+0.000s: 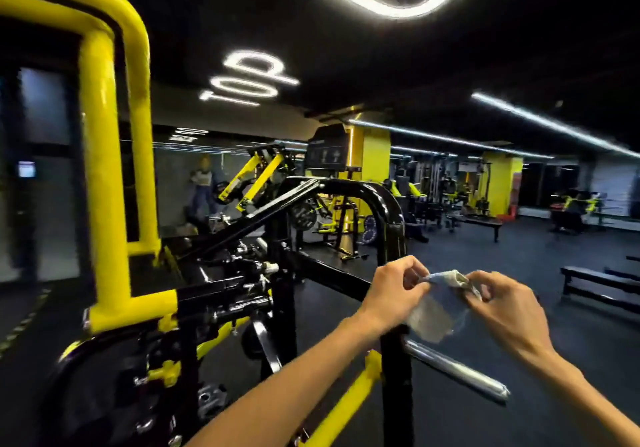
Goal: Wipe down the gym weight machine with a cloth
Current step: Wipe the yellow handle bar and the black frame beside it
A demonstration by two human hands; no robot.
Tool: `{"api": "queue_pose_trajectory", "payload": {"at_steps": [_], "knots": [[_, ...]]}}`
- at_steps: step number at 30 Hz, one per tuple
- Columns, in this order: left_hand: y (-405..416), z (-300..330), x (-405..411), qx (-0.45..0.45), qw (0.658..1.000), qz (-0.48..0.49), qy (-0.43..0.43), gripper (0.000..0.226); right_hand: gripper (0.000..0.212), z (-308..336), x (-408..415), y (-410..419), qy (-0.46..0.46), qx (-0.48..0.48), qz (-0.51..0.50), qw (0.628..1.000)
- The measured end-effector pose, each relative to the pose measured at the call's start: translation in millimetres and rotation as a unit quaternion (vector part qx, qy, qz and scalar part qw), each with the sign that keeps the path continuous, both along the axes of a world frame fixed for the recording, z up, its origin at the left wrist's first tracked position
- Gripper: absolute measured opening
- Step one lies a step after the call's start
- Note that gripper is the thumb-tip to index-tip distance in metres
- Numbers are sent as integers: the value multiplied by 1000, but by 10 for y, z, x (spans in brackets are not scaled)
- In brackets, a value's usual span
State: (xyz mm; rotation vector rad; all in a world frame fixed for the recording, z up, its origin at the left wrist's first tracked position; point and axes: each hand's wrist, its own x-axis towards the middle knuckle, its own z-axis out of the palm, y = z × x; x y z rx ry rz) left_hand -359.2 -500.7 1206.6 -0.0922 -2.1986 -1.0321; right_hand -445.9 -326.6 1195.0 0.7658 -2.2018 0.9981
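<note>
The cloth (437, 303) is bunched up in mid-air, stretched between both hands, not touching the weight machine (388, 204) yet. The black frame sits just behind and under it, closer to the left hand (391, 291). Left fingers are pinching the cloth's top edge, and the right hand (509, 304) pinches the other end, fingers curled in.

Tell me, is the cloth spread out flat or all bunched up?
Bunched up. The cloth hangs crumpled between the left hand and right hand, which pinch its top edge.
</note>
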Motion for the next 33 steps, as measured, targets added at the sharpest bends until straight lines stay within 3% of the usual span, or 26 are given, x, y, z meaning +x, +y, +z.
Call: {"api": "queue_pose_trajectory", "payload": {"at_steps": [7, 15, 25, 30, 33], "knots": [[-1020, -269, 678, 19, 985, 167, -24, 6, 9, -346, 268, -1437, -52, 3, 130, 990], [-2223, -579, 1395, 47, 946, 317, -47, 6, 13, -601, 782, -2930, -87, 23, 240, 967], [-3785, -833, 1564, 52, 911, 402, -80, 7, 17, -764, 994, -4704, -121, 66, 269, 953], [-4351, -1000, 1530, 30, 901, 419, -104, 10, 6, -906, 1049, -5345, -147, 109, 252, 950], [-4505, -1052, 1484, -27, 899, 423, -111, 7, 19, -970, 1106, -5542, -116, 86, 254, 956]]}}
